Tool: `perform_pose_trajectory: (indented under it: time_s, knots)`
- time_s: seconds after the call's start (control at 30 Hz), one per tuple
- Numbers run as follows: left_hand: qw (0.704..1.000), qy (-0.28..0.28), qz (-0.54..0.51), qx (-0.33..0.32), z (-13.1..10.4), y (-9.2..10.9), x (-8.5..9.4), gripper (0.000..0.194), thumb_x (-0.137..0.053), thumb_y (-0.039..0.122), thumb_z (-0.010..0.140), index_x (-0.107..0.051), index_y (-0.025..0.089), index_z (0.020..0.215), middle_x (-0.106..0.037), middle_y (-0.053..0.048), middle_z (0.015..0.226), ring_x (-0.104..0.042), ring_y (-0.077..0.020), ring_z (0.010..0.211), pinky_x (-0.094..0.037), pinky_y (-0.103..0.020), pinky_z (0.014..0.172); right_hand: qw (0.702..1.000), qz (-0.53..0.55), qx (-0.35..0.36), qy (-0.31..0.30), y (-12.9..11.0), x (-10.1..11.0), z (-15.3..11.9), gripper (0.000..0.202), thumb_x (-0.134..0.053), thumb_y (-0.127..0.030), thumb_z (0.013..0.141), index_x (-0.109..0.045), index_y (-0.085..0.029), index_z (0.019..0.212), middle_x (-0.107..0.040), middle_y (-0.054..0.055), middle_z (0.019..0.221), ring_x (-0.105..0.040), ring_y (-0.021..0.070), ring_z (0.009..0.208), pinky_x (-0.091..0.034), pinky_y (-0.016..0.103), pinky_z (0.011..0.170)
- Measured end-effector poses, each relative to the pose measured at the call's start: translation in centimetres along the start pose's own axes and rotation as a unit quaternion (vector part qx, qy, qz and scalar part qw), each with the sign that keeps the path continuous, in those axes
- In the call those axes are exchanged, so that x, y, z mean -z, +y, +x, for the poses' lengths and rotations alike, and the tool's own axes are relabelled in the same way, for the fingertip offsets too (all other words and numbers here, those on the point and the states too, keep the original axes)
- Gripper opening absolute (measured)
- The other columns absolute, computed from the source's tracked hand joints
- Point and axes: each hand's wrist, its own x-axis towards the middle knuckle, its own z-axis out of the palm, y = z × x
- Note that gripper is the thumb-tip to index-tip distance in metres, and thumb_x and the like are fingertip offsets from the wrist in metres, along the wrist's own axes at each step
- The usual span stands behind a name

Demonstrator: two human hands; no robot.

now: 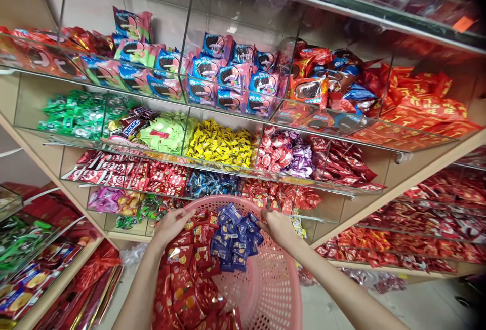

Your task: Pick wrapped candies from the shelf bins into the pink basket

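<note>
Your left hand (175, 226) and right hand (278, 226) clasp the pink basket's rim at lower centre, before candy shelves (391, 180).
The pink basket (266, 282) faces mouth-up toward you, long axis unclear; its far edge overlaps the lowest shelves, bare floor (425, 304) lower right.

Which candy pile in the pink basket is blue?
The smaller pile: blue packets toward the far side of the basket. The bigger pile, red packets, spreads down the left.
</note>
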Motion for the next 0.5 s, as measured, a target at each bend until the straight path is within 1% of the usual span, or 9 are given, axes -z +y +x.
perform_pose_trajectory:
  time_s: [0.07, 0.17, 0.27, 0.3, 0.33, 0.37, 0.4, 0.43, 0.5]
  knots:
    - [1.000, -0.002, -0.005, -0.002, 0.0, 0.0, 0.0, 0.049, -0.043, 0.066, 0.066, -0.055, 0.018, 0.064, -0.056, 0.002, 0.060, -0.050, -0.0148, 0.061, -0.031, -0.022, 0.058, 1.000, 0.017, 0.009, 0.020, -0.9, 0.8, 0.4, 0.025, -0.039, -0.037, 0.087, -0.053, -0.017, 0.089, -0.061, 0.008, 0.083, -0.059, 0.0176, 0.074, -0.034, 0.024, 0.058]
    - [1.000, -0.001, -0.006, -0.007, 0.0, 0.0, -0.1, 0.049, -0.042, 0.066, 0.066, -0.054, 0.018, 0.064, -0.055, 0.002, 0.060, -0.050, -0.0149, 0.061, -0.031, -0.022, 0.059, 0.994, 0.073, 0.051, 0.062, -3.1, 2.1, 2.0, 0.022, -0.037, -0.035, 0.087, -0.051, -0.018, 0.091, -0.057, 0.007, 0.091, -0.057, 0.0163, 0.080, -0.038, 0.024, 0.064]
    - [1.000, 0.010, -0.006, -0.006, -0.2, 0.1, -0.1, 0.049, -0.043, 0.066, 0.065, -0.049, 0.018, 0.059, -0.052, 0.003, 0.056, -0.049, -0.0144, 0.059, -0.030, -0.022, 0.057, 0.981, 0.139, 0.096, 0.097, -5.6, 2.5, 5.4, 0.020, -0.038, -0.029, 0.087, -0.049, -0.018, 0.099, -0.053, 0.008, 0.101, -0.051, 0.0170, 0.093, -0.039, 0.026, 0.076]
    - [1.000, 0.013, -0.011, -0.006, -0.2, 0.1, -0.1, 0.049, -0.044, 0.066, 0.064, -0.049, 0.018, 0.058, -0.051, 0.003, 0.055, -0.048, -0.0142, 0.058, -0.030, -0.022, 0.057, 0.978, 0.152, 0.094, 0.106, -6.4, 2.3, 6.9, 0.022, -0.039, -0.027, 0.086, -0.048, -0.018, 0.104, -0.052, 0.009, 0.105, -0.049, 0.0180, 0.098, -0.038, 0.028, 0.081]
    - [1.000, 0.015, -0.016, -0.009, -0.3, 0.2, -0.1, 0.049, -0.044, 0.066, 0.064, -0.049, 0.018, 0.057, -0.051, 0.003, 0.055, -0.047, -0.0140, 0.058, -0.030, -0.022, 0.056, 0.977, 0.160, 0.081, 0.115, -7.0, 2.0, 8.5, 0.028, -0.040, -0.026, 0.084, -0.046, -0.017, 0.109, -0.050, 0.010, 0.110, -0.047, 0.0196, 0.102, -0.037, 0.030, 0.085]
    - [1.000, 0.016, -0.021, -0.013, -0.3, 0.2, -0.1, 0.048, -0.044, 0.065, 0.064, -0.050, 0.018, 0.057, -0.052, 0.002, 0.055, -0.047, -0.0139, 0.058, -0.029, -0.022, 0.056, 0.979, 0.163, 0.051, 0.111, -7.4, 1.7, 10.1, 0.034, -0.042, -0.026, 0.083, -0.044, -0.016, 0.115, -0.049, 0.011, 0.115, -0.045, 0.0217, 0.106, -0.035, 0.033, 0.088]
    - [1.000, 0.016, -0.021, -0.015, -0.4, 0.3, -0.1, 0.047, -0.045, 0.064, 0.065, -0.051, 0.017, 0.058, -0.052, 0.002, 0.056, -0.047, -0.0138, 0.058, -0.029, -0.022, 0.056, 0.982, 0.164, 0.007, 0.090, -7.7, 1.3, 11.7, 0.038, -0.043, -0.026, 0.081, -0.044, -0.015, 0.118, -0.049, 0.012, 0.117, -0.043, 0.0242, 0.109, -0.034, 0.035, 0.090]
    - [1.000, 0.017, -0.017, -0.015, -0.4, 0.4, 0.0, 0.047, -0.044, 0.063, 0.065, -0.052, 0.018, 0.058, -0.053, 0.002, 0.057, -0.047, -0.0139, 0.059, -0.029, -0.022, 0.056, 0.985, 0.164, -0.025, 0.056, -7.8, 0.9, 13.3, 0.040, -0.043, -0.026, 0.081, -0.044, -0.015, 0.119, -0.051, 0.013, 0.115, -0.044, 0.0258, 0.110, -0.034, 0.036, 0.091]
    - [1.000, 0.019, -0.002, -0.011, -0.5, 0.6, 0.1, 0.047, -0.043, 0.063, 0.066, -0.052, 0.018, 0.059, -0.053, 0.001, 0.059, -0.048, -0.0143, 0.060, -0.030, -0.022, 0.056, 0.985, 0.163, -0.049, 0.031, -7.8, 0.4, 15.9, 0.040, -0.043, -0.023, 0.081, -0.047, -0.014, 0.120, -0.056, 0.014, 0.111, -0.048, 0.0269, 0.106, -0.034, 0.037, 0.091]
